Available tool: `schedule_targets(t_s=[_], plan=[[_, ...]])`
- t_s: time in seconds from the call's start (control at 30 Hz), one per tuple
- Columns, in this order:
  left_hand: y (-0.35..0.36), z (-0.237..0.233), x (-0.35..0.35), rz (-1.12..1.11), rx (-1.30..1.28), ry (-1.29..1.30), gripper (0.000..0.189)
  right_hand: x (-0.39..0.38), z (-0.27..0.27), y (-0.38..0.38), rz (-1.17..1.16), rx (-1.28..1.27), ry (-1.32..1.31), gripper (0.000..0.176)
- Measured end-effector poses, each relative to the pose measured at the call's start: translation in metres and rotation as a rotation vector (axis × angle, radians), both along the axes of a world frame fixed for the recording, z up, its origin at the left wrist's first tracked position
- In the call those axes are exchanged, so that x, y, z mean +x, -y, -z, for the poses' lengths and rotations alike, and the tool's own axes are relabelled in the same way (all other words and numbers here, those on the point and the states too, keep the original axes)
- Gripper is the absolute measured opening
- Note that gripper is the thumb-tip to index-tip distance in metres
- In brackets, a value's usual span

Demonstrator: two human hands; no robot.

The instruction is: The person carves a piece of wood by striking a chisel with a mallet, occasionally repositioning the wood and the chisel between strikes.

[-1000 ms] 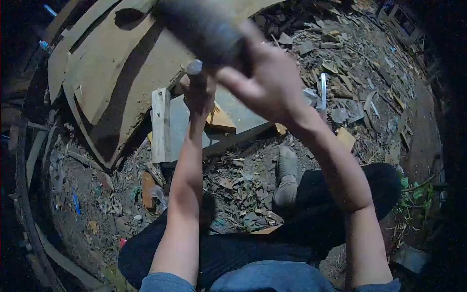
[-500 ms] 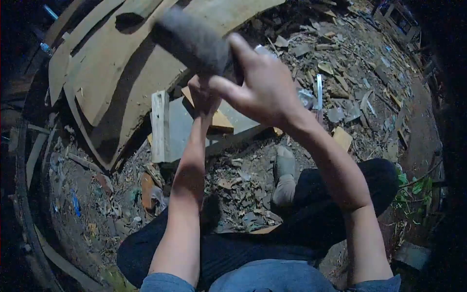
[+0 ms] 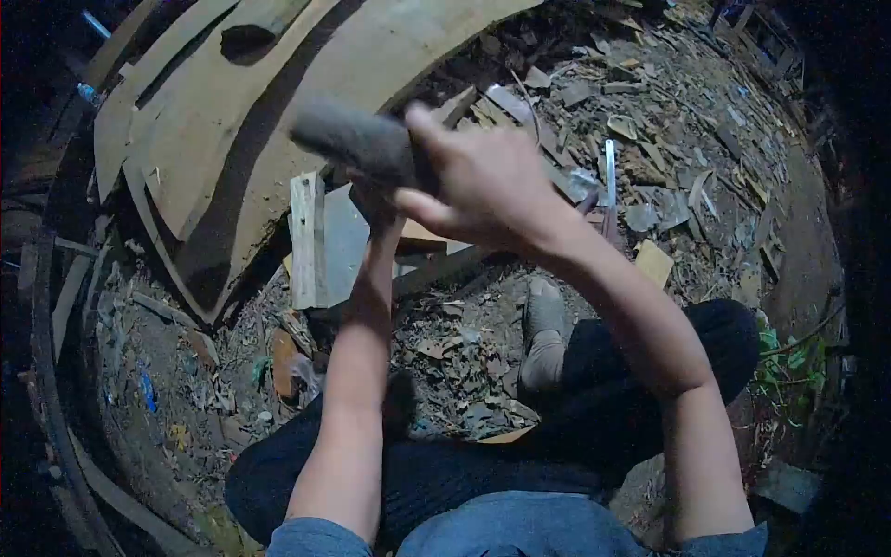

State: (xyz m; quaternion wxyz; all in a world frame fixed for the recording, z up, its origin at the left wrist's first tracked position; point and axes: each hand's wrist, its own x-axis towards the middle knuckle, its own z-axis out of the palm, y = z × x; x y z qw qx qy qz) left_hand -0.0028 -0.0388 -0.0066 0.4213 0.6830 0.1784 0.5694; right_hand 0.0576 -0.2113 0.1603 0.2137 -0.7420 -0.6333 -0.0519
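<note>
My right hand (image 3: 484,186) is closed round the handle of a mallet with a thick dark head (image 3: 353,139), blurred by motion. The head is above my left hand (image 3: 379,209) and hides most of it. What shows of the left hand looks closed, but what is in it is hidden. Below that hand lies a light wooden piece (image 3: 422,243), partly covered, on a flat grey slab (image 3: 340,246). A pale upright wood block (image 3: 307,239) stands against the slab's left side.
Large curved wooden boards (image 3: 209,139) lie at the upper left. Wood chips and scraps (image 3: 650,176) cover the ground, with a thin metal strip (image 3: 610,174) on the right. My foot (image 3: 544,325) rests near the slab. Green leaves (image 3: 789,371) are at far right.
The mallet has come down and now covers more of my left hand. My right hand has moved slightly down and left with it. The left forearm has barely shifted.
</note>
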Motion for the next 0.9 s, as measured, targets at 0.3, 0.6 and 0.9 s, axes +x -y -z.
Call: schedule_targets(t_s=[0.3,0.6,0.9], plan=[[0.005,-0.007,-0.001,0.007,-0.157,0.206,0.020,-0.008,-0.011,0.007,-0.076,0.338,-0.204,0.068],[-0.018,-0.031,-0.017,-0.030,-0.286,0.467,0.019,0.012,0.014,-0.001,0.049,0.184,-0.283,0.062],[0.007,-0.085,-0.023,0.113,-0.375,0.462,0.016,0.032,0.031,-0.013,0.044,0.283,-0.445,0.066]])
